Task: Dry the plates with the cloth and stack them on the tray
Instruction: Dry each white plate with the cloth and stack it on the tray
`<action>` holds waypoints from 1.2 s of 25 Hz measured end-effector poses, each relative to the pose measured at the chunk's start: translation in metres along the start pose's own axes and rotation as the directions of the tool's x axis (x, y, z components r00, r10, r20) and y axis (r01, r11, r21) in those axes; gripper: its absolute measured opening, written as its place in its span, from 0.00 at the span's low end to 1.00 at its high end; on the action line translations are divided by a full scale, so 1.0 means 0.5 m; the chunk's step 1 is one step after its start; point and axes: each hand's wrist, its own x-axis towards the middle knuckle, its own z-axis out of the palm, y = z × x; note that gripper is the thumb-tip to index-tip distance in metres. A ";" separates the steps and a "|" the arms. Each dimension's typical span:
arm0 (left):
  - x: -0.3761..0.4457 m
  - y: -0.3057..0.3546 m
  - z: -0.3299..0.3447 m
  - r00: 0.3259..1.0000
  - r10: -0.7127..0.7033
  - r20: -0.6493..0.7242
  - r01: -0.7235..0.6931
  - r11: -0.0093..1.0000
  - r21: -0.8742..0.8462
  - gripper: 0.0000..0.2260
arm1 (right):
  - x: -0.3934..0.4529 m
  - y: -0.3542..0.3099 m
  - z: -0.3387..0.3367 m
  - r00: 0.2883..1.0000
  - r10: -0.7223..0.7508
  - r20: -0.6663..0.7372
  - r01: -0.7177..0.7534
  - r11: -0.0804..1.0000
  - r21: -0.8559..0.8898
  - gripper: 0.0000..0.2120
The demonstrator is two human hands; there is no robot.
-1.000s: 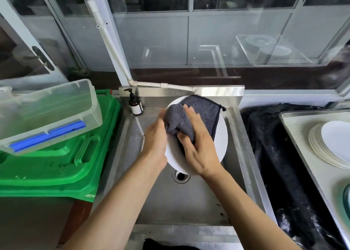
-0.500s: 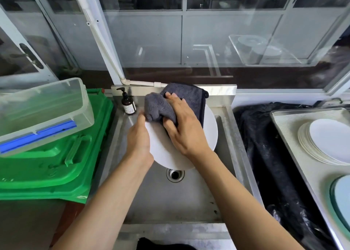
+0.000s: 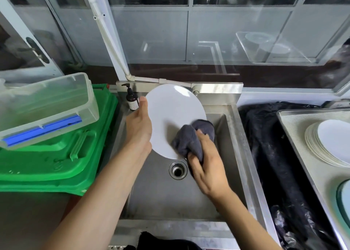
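Observation:
A white plate (image 3: 172,115) stands tilted on edge above the steel sink (image 3: 223,128). My left hand (image 3: 139,128) grips its left rim, thumb on the near face. My right hand (image 3: 206,164) holds a bunched grey cloth (image 3: 189,138) against the plate's lower right edge. On the far right, a stack of white plates (image 3: 329,143) lies on a metal tray (image 3: 295,128).
A soap pump bottle (image 3: 131,98) stands at the sink's back left corner. Left of the sink lie green plastic crates (image 3: 56,160) with a clear tub (image 3: 45,107) on top. A black plastic sheet (image 3: 274,164) fills the gap between sink and tray. The drain (image 3: 177,171) is below the plate.
The cloth and my right hand have slid from the plate's upper part down to its lower right edge, baring most of the plate's face. My left hand still holds the left rim.

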 end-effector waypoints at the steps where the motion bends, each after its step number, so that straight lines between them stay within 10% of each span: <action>1: 0.005 -0.002 0.003 1.000 -0.009 -0.006 0.009 1.000 0.029 0.20 | -0.011 -0.016 0.014 0.998 -0.064 0.001 0.064 0.998 0.004 0.24; 12: 0.002 0.010 0.014 0.977 -0.211 0.039 0.213 0.976 -0.055 0.19 | 0.017 -0.058 0.035 0.903 -0.418 -0.096 0.356 0.855 -0.379 0.24; 17: 0.009 0.017 -0.022 0.900 -0.317 0.298 0.350 0.934 -0.065 0.14 | 0.055 -0.085 -0.016 0.927 0.156 -0.340 -0.094 0.977 0.191 0.12; 24: 0.044 -0.046 -0.028 0.985 -0.065 0.159 0.020 0.962 0.271 0.10 | 0.089 -0.044 -0.083 0.726 0.669 -0.159 -0.337 0.548 0.765 0.12; 30: 0.031 -0.054 -0.023 0.848 -0.112 0.517 0.244 0.950 -0.194 0.21 | 0.088 -0.015 -0.099 0.665 0.747 -0.008 -0.393 0.360 0.846 0.25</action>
